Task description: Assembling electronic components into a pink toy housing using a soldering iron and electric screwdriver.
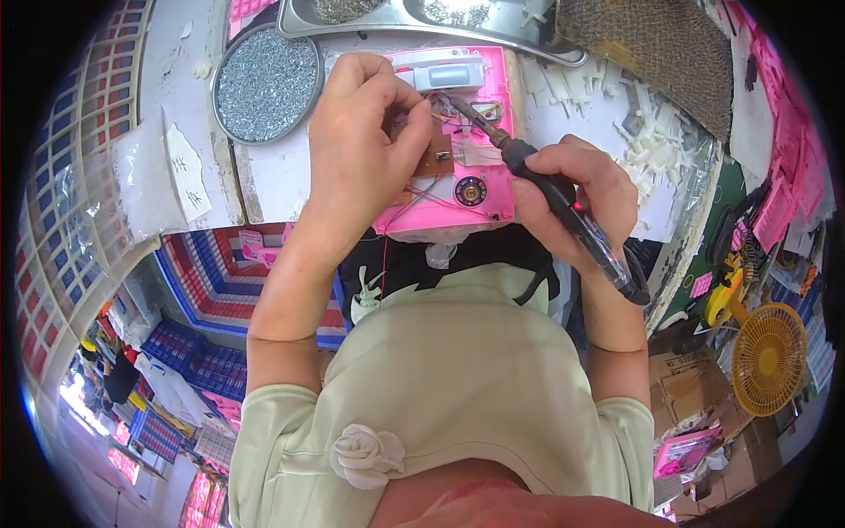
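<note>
A pink plastic housing (503, 79) lies on the bench in front of me. It carries a brown circuit board (437, 158), a round black speaker (470, 191), a grey and white part (453, 77) and thin coloured wires. My left hand (363, 132) is over its left side, thumb and fingertips pinched together by the wires; what they hold is too small to make out. In my right hand (591, 189) is a black-handled soldering iron (563, 207) with a lit red light. Its metal tip points up and left among the wires, close to my left fingertips.
A round dish of small screws (268, 84) stands at the left. Behind the housing is a metal tray (396, 19) with small parts. White plastic pieces (656, 145) are heaped at the right, near a brown woven mat (651, 53). A yellow fan (768, 359) stands at far right.
</note>
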Motion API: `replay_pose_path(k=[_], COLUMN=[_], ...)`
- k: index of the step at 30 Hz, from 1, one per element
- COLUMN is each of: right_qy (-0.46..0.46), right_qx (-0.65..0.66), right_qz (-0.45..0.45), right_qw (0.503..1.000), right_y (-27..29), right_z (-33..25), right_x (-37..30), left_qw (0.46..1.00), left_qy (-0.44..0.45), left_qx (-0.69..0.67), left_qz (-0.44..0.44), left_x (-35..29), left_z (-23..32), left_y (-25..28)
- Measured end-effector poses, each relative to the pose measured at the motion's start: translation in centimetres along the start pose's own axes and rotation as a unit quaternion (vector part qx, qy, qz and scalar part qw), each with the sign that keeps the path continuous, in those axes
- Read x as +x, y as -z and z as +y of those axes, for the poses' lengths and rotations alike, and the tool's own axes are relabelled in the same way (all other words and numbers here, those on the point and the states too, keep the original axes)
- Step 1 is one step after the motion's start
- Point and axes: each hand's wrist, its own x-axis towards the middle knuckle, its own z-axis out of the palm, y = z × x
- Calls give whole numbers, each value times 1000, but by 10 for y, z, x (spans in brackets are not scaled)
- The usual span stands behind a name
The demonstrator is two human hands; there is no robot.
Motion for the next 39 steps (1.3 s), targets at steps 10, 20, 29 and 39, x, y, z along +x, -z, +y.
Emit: replay_pose_path(k=[10, 20, 29, 39], right_qy=[32, 103, 84, 77], right_qx=[-11, -29, -6, -22], right_qz=[-6, -38, -20, -36], right_qw=[999, 994, 996, 996], right_y=[-2, 0, 8, 7], right_z=[3, 12, 11, 12], right_x=[2, 4, 5, 5], left_qw=[1000, 1000, 999, 998], left_qy=[5, -6, -23, -18], left_qx=[-5, -3, -1, -16], left_qz=[3, 27, 47, 60], left_x=[0, 0, 0, -2], left_z=[0, -2, -5, -6], left_y=[0, -3, -7, -9])
